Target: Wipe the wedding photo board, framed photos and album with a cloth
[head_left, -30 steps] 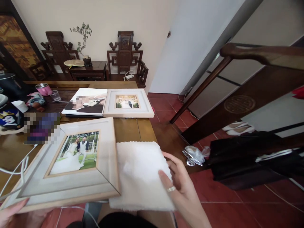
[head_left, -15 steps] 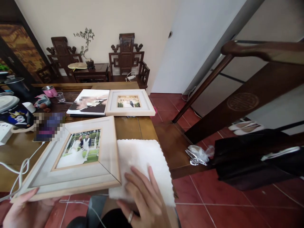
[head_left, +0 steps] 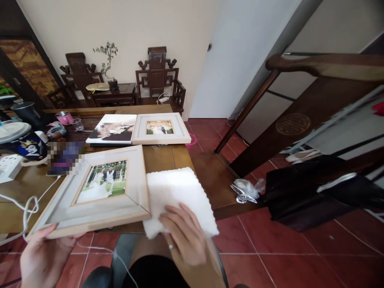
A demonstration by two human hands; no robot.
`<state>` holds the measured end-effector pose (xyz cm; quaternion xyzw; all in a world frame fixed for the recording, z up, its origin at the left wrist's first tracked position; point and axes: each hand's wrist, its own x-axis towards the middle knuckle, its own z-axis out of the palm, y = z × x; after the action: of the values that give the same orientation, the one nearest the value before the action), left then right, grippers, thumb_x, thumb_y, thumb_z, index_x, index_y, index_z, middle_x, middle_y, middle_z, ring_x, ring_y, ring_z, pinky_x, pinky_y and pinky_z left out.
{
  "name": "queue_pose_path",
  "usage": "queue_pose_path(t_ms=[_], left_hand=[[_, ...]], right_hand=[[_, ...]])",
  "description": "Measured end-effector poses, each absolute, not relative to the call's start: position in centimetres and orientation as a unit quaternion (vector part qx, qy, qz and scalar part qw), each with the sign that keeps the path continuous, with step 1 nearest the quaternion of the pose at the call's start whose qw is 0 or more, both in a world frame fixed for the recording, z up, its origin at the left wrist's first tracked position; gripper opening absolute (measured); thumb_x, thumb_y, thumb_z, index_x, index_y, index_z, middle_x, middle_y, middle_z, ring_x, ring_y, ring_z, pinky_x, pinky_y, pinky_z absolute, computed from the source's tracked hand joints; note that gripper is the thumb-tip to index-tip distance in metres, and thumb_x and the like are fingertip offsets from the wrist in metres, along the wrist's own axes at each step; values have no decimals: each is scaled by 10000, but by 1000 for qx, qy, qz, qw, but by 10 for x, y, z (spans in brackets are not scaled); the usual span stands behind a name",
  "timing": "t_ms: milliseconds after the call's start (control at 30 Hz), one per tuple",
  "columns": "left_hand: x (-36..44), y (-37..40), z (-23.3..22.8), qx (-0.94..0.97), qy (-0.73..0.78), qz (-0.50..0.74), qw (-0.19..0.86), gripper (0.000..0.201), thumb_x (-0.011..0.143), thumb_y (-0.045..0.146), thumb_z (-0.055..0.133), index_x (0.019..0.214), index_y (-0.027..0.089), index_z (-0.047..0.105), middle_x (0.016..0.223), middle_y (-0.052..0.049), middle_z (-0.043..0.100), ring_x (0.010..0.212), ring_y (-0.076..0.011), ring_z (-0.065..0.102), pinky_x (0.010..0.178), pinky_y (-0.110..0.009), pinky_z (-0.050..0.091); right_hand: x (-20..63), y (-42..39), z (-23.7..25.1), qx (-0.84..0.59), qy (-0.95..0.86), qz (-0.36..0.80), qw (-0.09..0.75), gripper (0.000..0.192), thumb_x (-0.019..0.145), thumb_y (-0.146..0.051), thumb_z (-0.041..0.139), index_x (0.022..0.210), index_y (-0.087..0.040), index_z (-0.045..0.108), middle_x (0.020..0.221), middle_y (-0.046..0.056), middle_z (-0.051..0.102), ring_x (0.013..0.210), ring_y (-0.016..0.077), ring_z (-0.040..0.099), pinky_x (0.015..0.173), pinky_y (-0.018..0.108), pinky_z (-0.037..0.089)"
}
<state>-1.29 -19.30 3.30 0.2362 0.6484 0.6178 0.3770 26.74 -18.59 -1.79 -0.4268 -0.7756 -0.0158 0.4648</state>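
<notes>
Gripping the near edge of the pale picture frame (head_left: 99, 192) with my left hand (head_left: 45, 260), I am keeping it tilted up off the bench (head_left: 168, 158). My right hand (head_left: 184, 236) is lying flat, its grip wide and holding nothing, fingers spread on the white cloth (head_left: 177, 192) just beside the frame. Two more framed photos (head_left: 139, 129) are lying farther back.

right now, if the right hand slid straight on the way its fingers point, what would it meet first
The right hand already lies on the white cloth, fingers pointing away and a bit left. Going on, it would cross the cloth, then probably meet the near frame at its right edge; depth is unclear.
</notes>
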Motion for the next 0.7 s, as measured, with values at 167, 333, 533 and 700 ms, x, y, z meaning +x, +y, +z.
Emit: queue_pose_path(t_ms=[167, 333, 533, 700], left_hand=[[-16, -188, 35, 115, 602, 634, 471, 124, 624, 129, 635, 572, 234, 598, 663, 45, 733, 557, -189, 676, 550, -307, 613], [-5, -182, 35, 172, 567, 603, 534, 82, 655, 101, 611, 707, 163, 598, 615, -45, 706, 537, -219, 681, 516, -293, 586], [16, -178, 33, 130, 554, 548, 613, 119, 733, 58, 598, 815, 142, 580, 660, -86, 700, 668, -297, 735, 541, -317, 587], [23, -188, 27, 78, 546, 520, 653, 110, 819, 59, 535, 762, 131, 596, 903, -167, 735, 925, -304, 728, 742, -350, 611]], right_hand=[[319, -179, -5, -544, -581, 65, 602, 160, 892, -207, 569, 1027, -208, 655, 933, 49, 702, 850, 194, 665, 732, 303, 530], [338, -152, 21, -464, -358, 190, 788, 173, 802, -325, 715, 931, -217, 678, 861, -9, 656, 831, 147, 627, 752, 253, 492], [326, -124, 49, -383, -324, 323, 802, 228, 800, -371, 692, 980, -232, 703, 972, 20, 705, 967, 181, 655, 857, 327, 516], [313, -107, 59, -359, -307, 435, 767, 146, 756, -318, 710, 869, -224, 709, 893, 5, 719, 859, 157, 669, 795, 303, 547]])
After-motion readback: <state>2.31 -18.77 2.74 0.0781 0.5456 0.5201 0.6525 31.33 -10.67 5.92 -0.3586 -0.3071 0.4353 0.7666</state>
